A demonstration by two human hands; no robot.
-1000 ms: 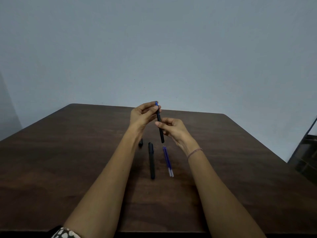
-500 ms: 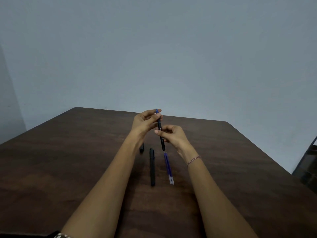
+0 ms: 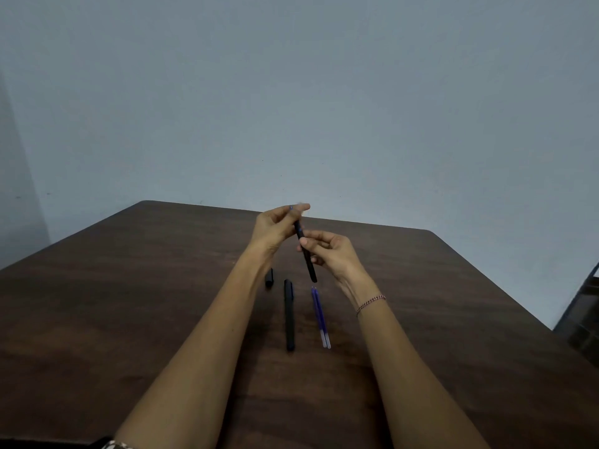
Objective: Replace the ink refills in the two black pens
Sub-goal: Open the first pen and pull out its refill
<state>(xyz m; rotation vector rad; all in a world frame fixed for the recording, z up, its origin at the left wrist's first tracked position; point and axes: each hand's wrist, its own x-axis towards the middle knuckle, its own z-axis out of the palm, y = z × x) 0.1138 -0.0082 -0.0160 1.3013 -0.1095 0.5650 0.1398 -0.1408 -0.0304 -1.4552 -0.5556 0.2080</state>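
Above the dark wooden table (image 3: 129,319) I hold a black pen barrel (image 3: 309,270) upright and slightly tilted. My right hand (image 3: 330,254) grips its middle, while my left hand (image 3: 275,228) pinches its upper end, where a bit of blue shows between the fingertips. A second black pen (image 3: 289,315) lies flat on the table between my forearms. Two blue ink refills (image 3: 319,315) lie side by side just right of it. A small black cap (image 3: 269,277) rests beside my left wrist.
A plain grey wall rises behind the table. A dark object (image 3: 580,319) stands beyond the table's right edge. Bare tabletop spreads to the left and right of my arms.
The view has tilted, so everything sits lower in the frame. My left fingertips have closed more over the blue top end of the pen; my right hand still holds the barrel.
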